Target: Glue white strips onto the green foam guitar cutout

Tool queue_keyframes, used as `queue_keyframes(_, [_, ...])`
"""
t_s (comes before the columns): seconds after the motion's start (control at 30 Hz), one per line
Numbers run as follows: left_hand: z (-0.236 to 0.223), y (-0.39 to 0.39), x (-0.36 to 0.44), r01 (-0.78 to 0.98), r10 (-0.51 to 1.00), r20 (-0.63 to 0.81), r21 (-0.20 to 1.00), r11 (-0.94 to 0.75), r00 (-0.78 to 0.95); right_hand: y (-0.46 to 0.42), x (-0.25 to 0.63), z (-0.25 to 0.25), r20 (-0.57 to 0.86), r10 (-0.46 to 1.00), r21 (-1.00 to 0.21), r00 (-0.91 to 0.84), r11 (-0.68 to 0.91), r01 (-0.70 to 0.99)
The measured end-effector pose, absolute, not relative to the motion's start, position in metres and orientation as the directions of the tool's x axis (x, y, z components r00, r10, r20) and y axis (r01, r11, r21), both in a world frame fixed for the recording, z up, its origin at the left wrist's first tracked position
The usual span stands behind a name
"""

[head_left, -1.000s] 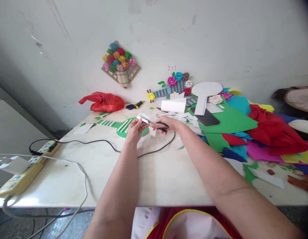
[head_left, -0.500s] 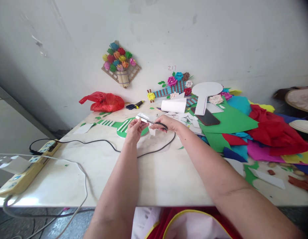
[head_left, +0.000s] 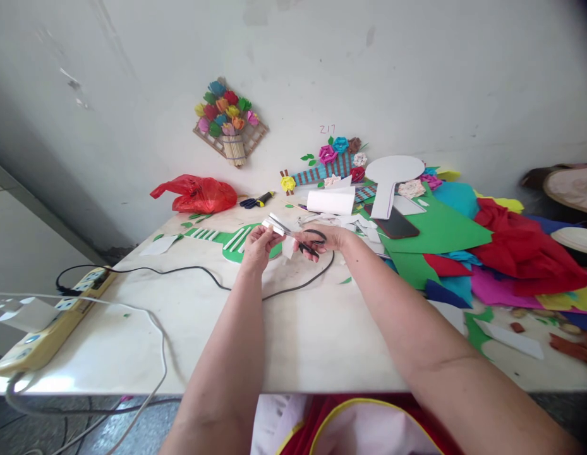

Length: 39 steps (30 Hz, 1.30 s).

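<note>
The left hand (head_left: 259,243) pinches a small white paper piece (head_left: 274,222) above the table (head_left: 217,341); the right hand (head_left: 316,242) grips black-handled scissors (head_left: 314,243), their blades at the paper; a green guitar-shaped cutout (head_left: 234,253) with white strips lies just beside the left hand.

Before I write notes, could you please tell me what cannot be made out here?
All in the head view:
Cutting point of the scissors on the white piece: too small and blurred.
Part of the green shape: covered by the left hand.
Far end of the black cord: lost behind the right hand.
Contents, if any, of the red bag: hidden by its plastic.
Brown-rimmed object: cut off by the right edge.
</note>
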<state>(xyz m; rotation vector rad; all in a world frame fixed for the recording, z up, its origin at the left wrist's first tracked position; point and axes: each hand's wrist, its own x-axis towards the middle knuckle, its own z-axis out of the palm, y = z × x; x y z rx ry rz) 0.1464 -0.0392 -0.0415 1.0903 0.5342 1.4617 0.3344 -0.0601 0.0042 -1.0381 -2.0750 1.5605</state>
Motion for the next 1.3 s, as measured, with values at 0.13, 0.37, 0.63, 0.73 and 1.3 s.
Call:
queue_keyframes(0.13, [-0.042,-0.038,0.147,-0.533,0.946,0.313,0.817,-0.222,0.086,-0.06,0.338,0.004,-0.175,0.686,-0.944,-0.706,0.087,0.319])
queue_keyframes(0.37, [-0.042,-0.038,0.146,-0.542,0.952,0.302,0.81,-0.226,0.054,-0.068,0.339,0.012,-0.269,0.696,-0.913,-0.666,0.035,0.406])
queue_keyframes(0.63, [-0.042,-0.037,0.145,-0.54,0.956,0.292,0.81,-0.228,0.034,-0.067,0.354,0.014,-0.263,0.655,-0.915,-0.708,0.063,0.399])
queue_keyframes(0.73, [-0.042,-0.037,0.144,-0.562,0.952,0.305,0.792,-0.239,0.025,-0.068,0.365,0.018,-0.262,0.649,-0.91,-0.715,0.081,0.407])
queue_keyframes(1.3, [-0.039,-0.044,0.146,-0.523,0.947,0.299,0.829,-0.198,0.117,-0.066,0.367,0.019,-0.203,0.71,-0.904,-0.675,0.129,0.408])
